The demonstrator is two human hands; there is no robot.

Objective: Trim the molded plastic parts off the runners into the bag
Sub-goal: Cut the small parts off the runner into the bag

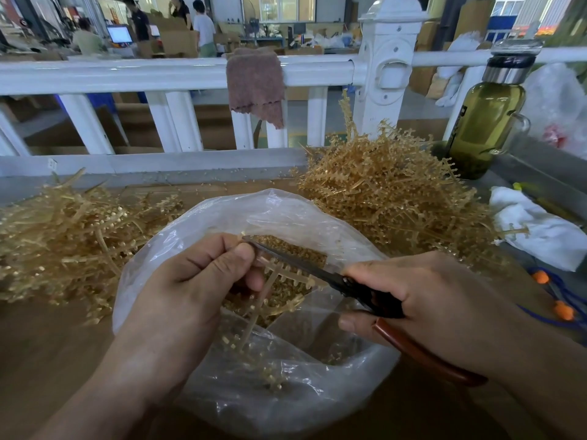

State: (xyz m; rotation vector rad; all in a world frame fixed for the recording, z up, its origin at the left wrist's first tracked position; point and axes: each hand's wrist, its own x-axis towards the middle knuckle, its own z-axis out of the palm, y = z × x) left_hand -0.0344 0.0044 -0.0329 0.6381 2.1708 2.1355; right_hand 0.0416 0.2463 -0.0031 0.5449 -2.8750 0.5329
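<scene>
Your left hand (190, 281) pinches a tan runner (275, 282) between thumb and curled fingers, over the open mouth of the clear bag (222, 214). Your right hand (428, 300) wraps round the red-handled snips (320, 273), whose blades seem nearly closed at the runner's top. Loose parts (286, 246) lie inside the bag. Runner heaps sit at two o'clock (390, 192) and nine o'clock (63, 236).

glossy clear plastic bag (317, 392), tan translucent plastic runner (270, 287), dark metal scissors (305, 265), matt wooden table (47, 344).
</scene>
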